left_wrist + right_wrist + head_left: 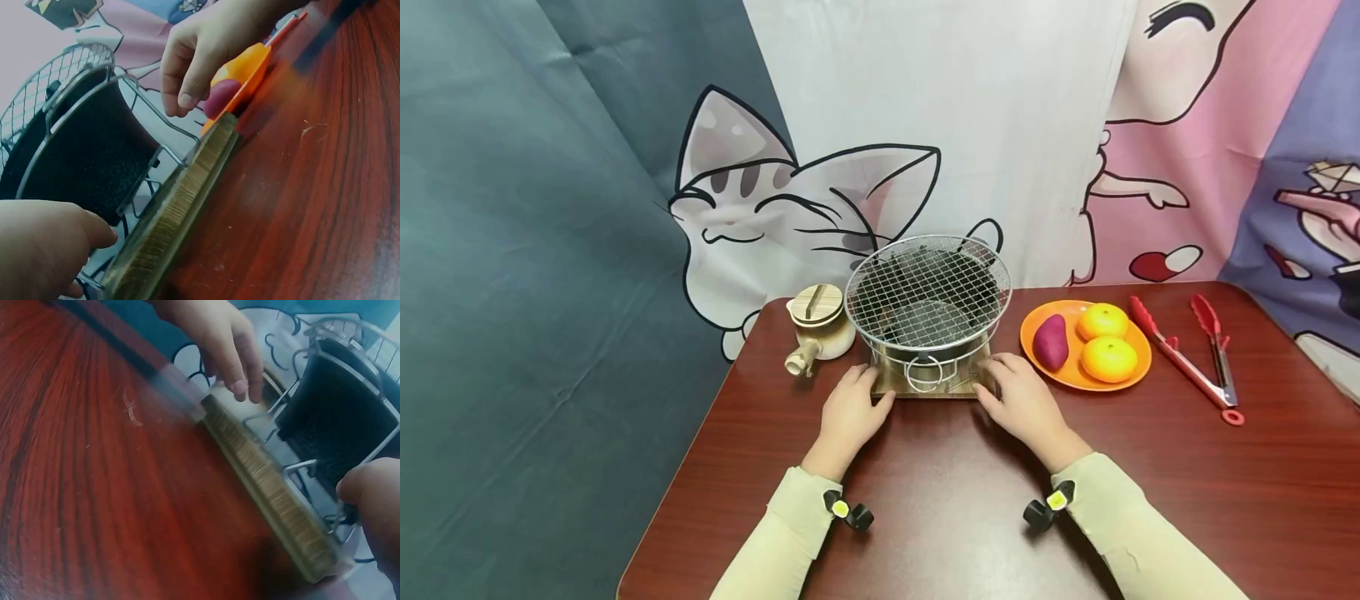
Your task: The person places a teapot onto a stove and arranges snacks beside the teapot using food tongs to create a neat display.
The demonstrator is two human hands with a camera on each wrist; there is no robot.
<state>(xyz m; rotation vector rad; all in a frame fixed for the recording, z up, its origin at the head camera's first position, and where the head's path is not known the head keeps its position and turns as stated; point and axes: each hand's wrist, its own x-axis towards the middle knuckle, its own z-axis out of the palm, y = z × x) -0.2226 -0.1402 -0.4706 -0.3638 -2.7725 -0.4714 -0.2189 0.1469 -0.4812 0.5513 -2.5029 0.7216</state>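
- Nearest, two pale sleeves (pixel 778 533) cross the reddish-brown wood-grain counter (pixel 947 500), a small black camera at each wrist.
- The left hand (pixel 852 410) is beside the left end of the wooden board (pixel 265 479), its grip relaxed and a little apart, with nothing held.
- The right hand (pixel 1026 402) is at the board's right end, its grip likewise loose and unfilled; I cannot tell whether either hand touches the wood.
- Between the hands, the board bears a wire stand (pixel 300 465) with a black bowl (pixel 94 153) and, on top, a round mesh grate (pixel 928 292).
- Just right of this, an orange plate (pixel 1070 311) holds a purple sweet potato (pixel 1051 343) and two mandarins (pixel 1108 359).
- Right of the plate, red-tipped tongs (pixel 1195 372) lie spread.
- Left of the grate, a small side-handled pot (pixel 833 342) wears a wooden lid (pixel 817 303).
- Farthest, a cartoon-printed cloth (pixel 1000 125) hangs behind.
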